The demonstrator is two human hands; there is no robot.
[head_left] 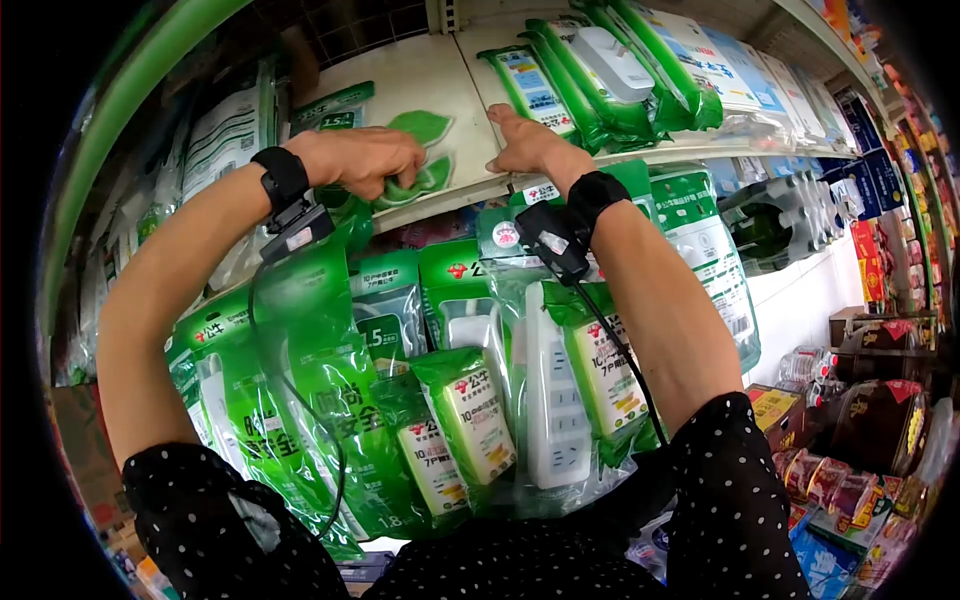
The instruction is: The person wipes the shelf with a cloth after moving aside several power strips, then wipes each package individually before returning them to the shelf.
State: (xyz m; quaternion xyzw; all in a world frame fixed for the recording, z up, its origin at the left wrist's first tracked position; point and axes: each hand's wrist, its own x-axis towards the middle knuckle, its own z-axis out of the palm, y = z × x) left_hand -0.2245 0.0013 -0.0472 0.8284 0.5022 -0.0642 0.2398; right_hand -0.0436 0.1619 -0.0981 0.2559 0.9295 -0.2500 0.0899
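Shelving in a crowded shop aisle fills the view, its cream shelf [465, 110] running across the top, with a white wall [790, 300] and stacked boxes [880, 425] down the right. On that shelf lie two leaf-shaped green pieces [420, 126], the lower one just under the left hand [368, 160], whose fingers are curled in — whether they grip it I cannot tell. The right hand [530, 146] is spread, thumb apart from fingers, beside a green-and-white packet [540, 90] at the shelf's front. Farther right, a white plug adapter [612, 65] sits in green packaging. Below the shelf edge, sealed packs stand close together: a white power strip [556, 410] with a column of sockets shows through clear plastic, and a large green bag [350, 400] beside smaller packets [472, 415] reads 时尚安全, with 1.8 near its foot. Red-marked 公牛 branding repeats across the packs — the smaller packets add 10户中国家庭 and 7户用公牛, partly blurred.
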